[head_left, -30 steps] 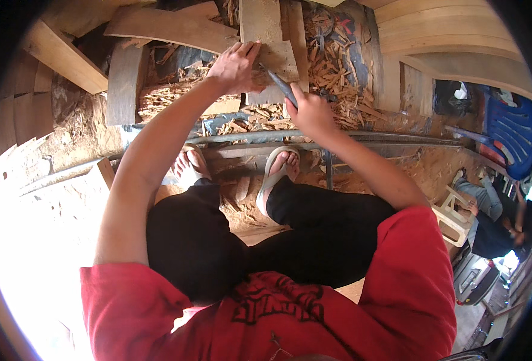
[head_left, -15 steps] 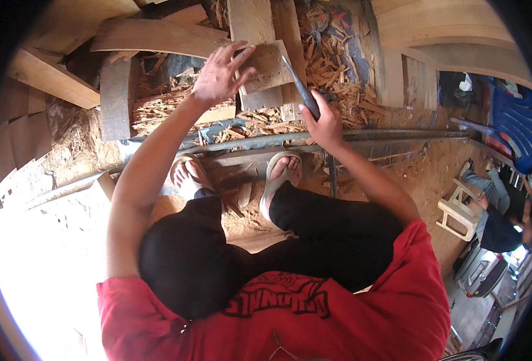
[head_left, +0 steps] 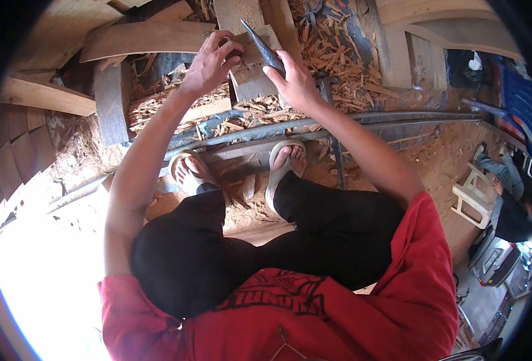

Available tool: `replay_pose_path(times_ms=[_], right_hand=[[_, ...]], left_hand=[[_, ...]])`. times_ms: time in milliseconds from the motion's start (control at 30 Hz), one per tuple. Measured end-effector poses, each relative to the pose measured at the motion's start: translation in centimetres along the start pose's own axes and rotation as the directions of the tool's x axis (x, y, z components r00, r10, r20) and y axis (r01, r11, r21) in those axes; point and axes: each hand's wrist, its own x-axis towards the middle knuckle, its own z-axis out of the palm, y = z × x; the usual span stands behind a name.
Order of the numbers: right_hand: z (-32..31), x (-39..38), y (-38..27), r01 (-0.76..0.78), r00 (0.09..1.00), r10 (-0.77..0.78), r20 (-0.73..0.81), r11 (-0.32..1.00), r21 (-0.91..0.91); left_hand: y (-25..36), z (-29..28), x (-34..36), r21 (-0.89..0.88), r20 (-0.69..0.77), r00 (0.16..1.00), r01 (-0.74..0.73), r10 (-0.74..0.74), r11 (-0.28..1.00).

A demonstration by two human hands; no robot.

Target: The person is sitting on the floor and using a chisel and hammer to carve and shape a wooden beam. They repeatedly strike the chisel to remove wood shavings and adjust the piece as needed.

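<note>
In my right hand [head_left: 291,78] is a dark, tapered tool [head_left: 267,53] with a sharp pale point, the fingers closed around its thick end. The point aims up and to the left, over a short wooden block [head_left: 252,75]. That block lies across longer boards [head_left: 237,12]. My left hand [head_left: 209,63] is at the block's upper left edge, its fingers bent but apart. No held thing shows in it, and whether the fingertips touch the wood cannot be made out.
Wood chips [head_left: 338,60] are heaped around the boards. A curved plank [head_left: 148,41] lies at the far left. Metal pipes [head_left: 248,139] run across just beyond my sandalled feet. At right are a pale stool [head_left: 473,195], a seated person [head_left: 512,210] and a blue plastic chair [head_left: 521,102].
My right hand has moved left and up, bringing the tool over the block. The left hand's spread fingers have curled beside the block's edge. The view has shifted slightly.
</note>
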Motion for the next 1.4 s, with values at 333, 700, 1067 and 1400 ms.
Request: replay_pose_path(times_ms=[333,700,1067,1400], right_hand=[[-0.1,0.0,-0.4,-0.118,0.993,0.117,0.024,0.992,0.035],[0.0,0.7,0.6,-0.078,0.997,0.078,0.009,0.995,0.060],[0.3,0.3,-0.6,-0.091,0.996,0.090,0.022,0.993,0.069],[1.1,0.4,-0.6,-0.050,0.998,0.050,-0.043,0.999,0.015]], left_hand=[[-0.2,0.1,0.1,0.015,-0.027,1.000,0.005,-0.005,1.000],[0.2,0.4,-0.6,-0.025,-0.110,0.991,0.067,-0.070,0.997],[0.6,0.9,-0.5,0.257,-0.065,0.998,0.014,0.003,0.966],[0.8,-0.8,-0.1,0.506,0.102,0.995,-0.063,0.013,0.860]])
